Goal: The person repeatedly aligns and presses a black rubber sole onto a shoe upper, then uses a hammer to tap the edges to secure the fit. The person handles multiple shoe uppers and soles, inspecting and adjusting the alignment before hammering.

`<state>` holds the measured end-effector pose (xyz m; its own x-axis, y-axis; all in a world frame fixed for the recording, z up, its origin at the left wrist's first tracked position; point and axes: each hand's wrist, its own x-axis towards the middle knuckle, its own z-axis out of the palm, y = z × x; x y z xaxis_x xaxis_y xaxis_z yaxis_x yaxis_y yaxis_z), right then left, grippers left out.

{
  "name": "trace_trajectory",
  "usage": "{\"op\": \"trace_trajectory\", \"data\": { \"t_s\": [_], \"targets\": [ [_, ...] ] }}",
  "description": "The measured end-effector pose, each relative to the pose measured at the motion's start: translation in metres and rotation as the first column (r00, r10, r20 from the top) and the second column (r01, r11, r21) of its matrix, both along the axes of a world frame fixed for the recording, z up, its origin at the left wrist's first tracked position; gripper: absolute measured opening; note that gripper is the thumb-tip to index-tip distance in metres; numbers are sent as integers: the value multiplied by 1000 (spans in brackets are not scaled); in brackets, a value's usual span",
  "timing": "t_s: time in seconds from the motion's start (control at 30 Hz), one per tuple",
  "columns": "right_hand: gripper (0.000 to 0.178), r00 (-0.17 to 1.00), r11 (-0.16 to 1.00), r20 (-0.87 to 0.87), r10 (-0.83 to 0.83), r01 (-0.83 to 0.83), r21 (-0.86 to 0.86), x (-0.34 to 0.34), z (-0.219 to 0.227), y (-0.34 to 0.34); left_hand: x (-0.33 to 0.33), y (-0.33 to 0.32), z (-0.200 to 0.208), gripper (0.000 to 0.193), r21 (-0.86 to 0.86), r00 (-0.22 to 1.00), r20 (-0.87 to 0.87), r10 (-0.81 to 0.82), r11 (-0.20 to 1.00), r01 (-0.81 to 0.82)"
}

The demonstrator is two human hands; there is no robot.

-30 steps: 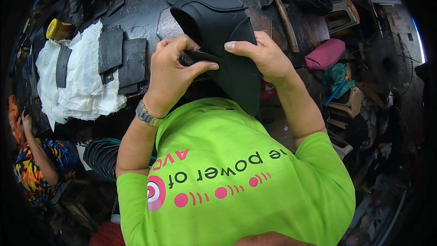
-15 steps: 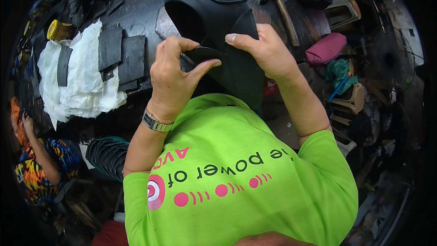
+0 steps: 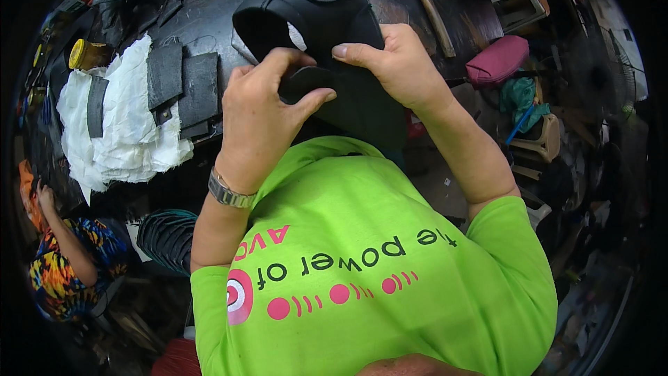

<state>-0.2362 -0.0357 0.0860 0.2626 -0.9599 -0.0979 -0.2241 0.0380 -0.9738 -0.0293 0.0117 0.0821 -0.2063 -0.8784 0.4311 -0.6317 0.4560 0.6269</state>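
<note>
A black leather boot upper (image 3: pixel 316 21), partly folded with a hollow opening on its left, is held up at the table's near edge. My left hand (image 3: pixel 261 108), wearing a metal-band watch (image 3: pixel 229 190), has its thumb and forefinger closed about a small flap (image 3: pixel 303 83) of the upper. The left thumb tip lies along the flap's near edge. With the thumb in front and the fingers behind, my right hand (image 3: pixel 400 66) grips the upper's right side. The right fingertips are hidden by the leather.
Left of my hands, white cloth (image 3: pixel 129 122) lies under dark grey pieces (image 3: pixel 165 73), near a yellow-lidded jar (image 3: pixel 87 54). A hammer (image 3: pixel 433 17) rests behind my right hand. At right are a pink pouch (image 3: pixel 497 59) and stools (image 3: pixel 539 139). Another person (image 3: pixel 76 264) sits at lower left.
My left forefinger has moved further in over the flap, and both hands have shifted slightly left with the upper. The opening in the leather has turned a little.
</note>
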Motion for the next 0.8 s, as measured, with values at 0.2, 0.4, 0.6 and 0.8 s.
{"op": "trace_trajectory", "data": {
  "t_s": [0.2,0.4,0.6,0.8],
  "targets": [
    [23,993,999,118,-29,23,48,3,10,5,-3,4,3,22,60,997,-47,-68,996,71],
    [22,953,954,292,-75,-17,300,1,14,9,-4,11,-8,18,62,996,-67,-53,996,57],
    [29,919,883,387,-80,-114,454,0,2,6,2,3,-23,23,139,996,-82,-35,989,46],
    [31,921,845,389,-27,-187,501,-4,-6,3,0,3,-24,25,109,1000,-21,-23,994,25]
  ]
}}
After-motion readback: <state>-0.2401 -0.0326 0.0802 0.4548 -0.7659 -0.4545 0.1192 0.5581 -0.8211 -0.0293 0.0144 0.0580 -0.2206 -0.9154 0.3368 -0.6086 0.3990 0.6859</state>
